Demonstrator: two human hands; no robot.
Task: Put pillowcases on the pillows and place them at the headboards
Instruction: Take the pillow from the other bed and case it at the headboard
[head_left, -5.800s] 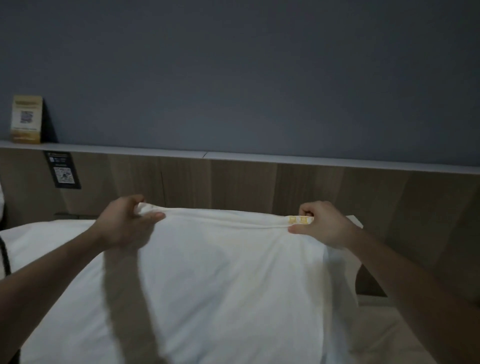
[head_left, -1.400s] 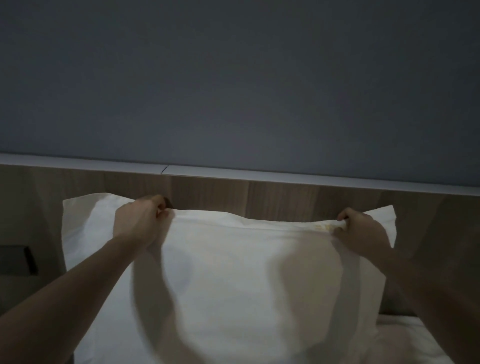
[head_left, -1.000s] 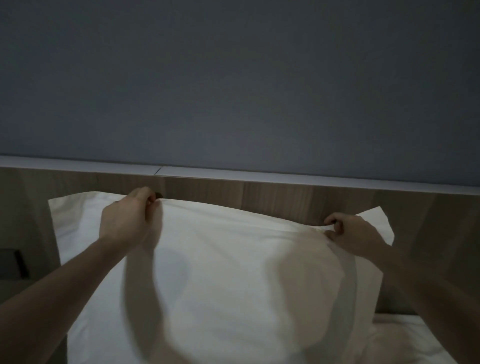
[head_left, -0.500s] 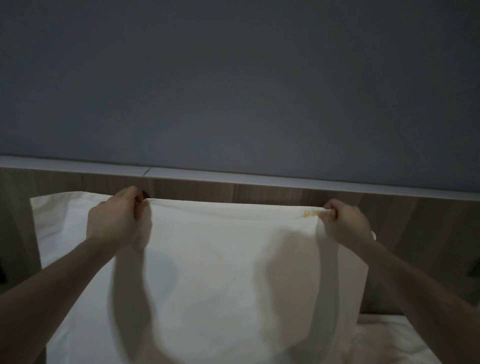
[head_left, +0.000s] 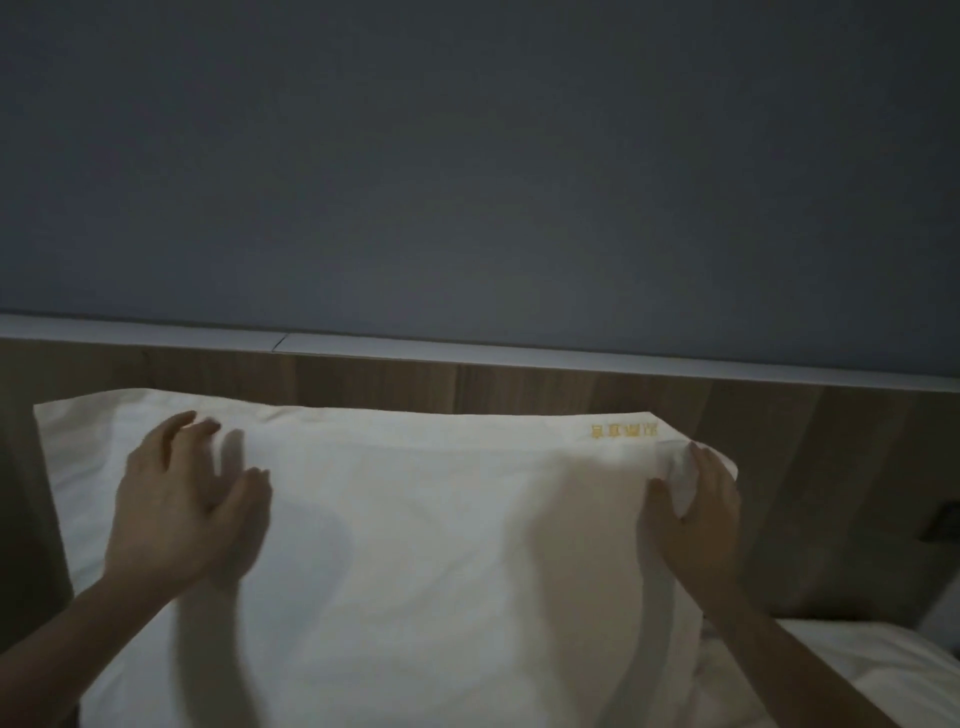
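A white pillow in its pillowcase (head_left: 415, 519) leans against the wooden headboard (head_left: 519, 387). Yellow embroidery (head_left: 623, 431) marks its upper right edge. My left hand (head_left: 182, 499) lies on the pillow's upper left part with fingers spread and blurred, holding nothing. My right hand (head_left: 693, 512) is at the pillow's right side, with its thumb and fingers around a fold of the pillowcase corner (head_left: 680, 478).
A pale ledge (head_left: 519, 358) caps the headboard under a grey-blue wall. White bedding (head_left: 893, 670) lies at the lower right. A dark wall fitting (head_left: 943, 525) sits on the headboard at the right edge.
My left hand has let go of the top edge and opened flat on the pillow. My right hand has slid down to the right corner. The pillow has settled lower against the headboard.
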